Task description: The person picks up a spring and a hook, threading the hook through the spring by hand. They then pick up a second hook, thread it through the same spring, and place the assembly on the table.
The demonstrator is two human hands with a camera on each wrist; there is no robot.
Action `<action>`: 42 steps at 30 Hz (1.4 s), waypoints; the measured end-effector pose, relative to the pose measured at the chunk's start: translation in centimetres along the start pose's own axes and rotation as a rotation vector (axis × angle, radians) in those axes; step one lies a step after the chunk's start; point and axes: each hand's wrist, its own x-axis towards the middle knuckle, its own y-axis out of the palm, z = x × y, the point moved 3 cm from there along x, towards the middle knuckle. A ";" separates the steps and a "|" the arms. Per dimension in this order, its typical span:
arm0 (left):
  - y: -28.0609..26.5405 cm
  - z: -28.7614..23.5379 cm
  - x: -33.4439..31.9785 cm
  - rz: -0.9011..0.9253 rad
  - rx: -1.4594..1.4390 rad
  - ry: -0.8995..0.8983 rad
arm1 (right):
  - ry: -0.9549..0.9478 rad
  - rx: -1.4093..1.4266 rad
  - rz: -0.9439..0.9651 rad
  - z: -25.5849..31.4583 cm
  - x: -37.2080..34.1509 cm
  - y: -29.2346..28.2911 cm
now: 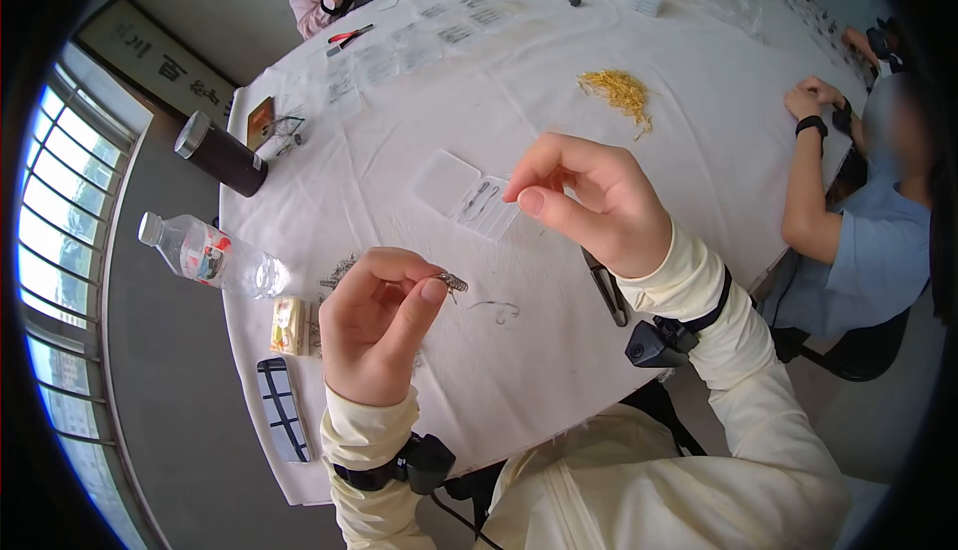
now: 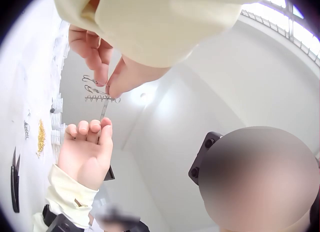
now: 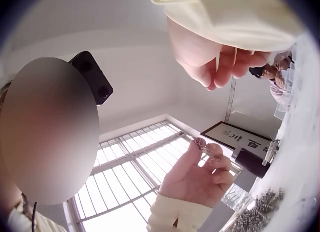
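My left hand pinches a small metal coil spring between thumb and forefinger. In the left wrist view, fishing hooks stick out beside the spring from the same fingertips. Higher and to the right, my right hand has thumb and forefinger tips together; I cannot tell whether something thin is between them. Below that hand, a clear plastic box lies with its lid raised and metal pieces inside. A loose hook with a thin line lies on the cloth right of my left hand.
Left of my left hand are a pile of metal springs, a plastic bottle, a small packet and a phone. Black scissors lie under my right wrist. Farther off are a dark flask, yellow strands and seated people.
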 end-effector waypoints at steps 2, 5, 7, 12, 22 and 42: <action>-0.2 0.5 -0.4 0.002 0.017 -0.003 | 0.006 -0.081 0.092 -0.7 0.0 0.6; -0.6 1.6 -0.6 -0.016 0.057 -0.026 | -0.075 -0.186 0.177 -1.2 0.0 1.5; -0.8 2.2 -0.4 -0.042 0.073 -0.045 | -0.041 -0.431 0.140 -1.5 0.5 0.9; -1.2 3.0 -0.4 -0.069 -0.106 -0.128 | 0.116 -0.350 0.087 -3.6 0.7 0.4; -0.3 2.7 -0.9 -0.024 -0.223 -0.157 | -0.025 -0.067 0.231 -0.3 -1.3 5.4; 0.2 1.6 -1.1 -0.128 0.052 -0.041 | 0.372 0.279 0.230 -0.7 -2.0 4.5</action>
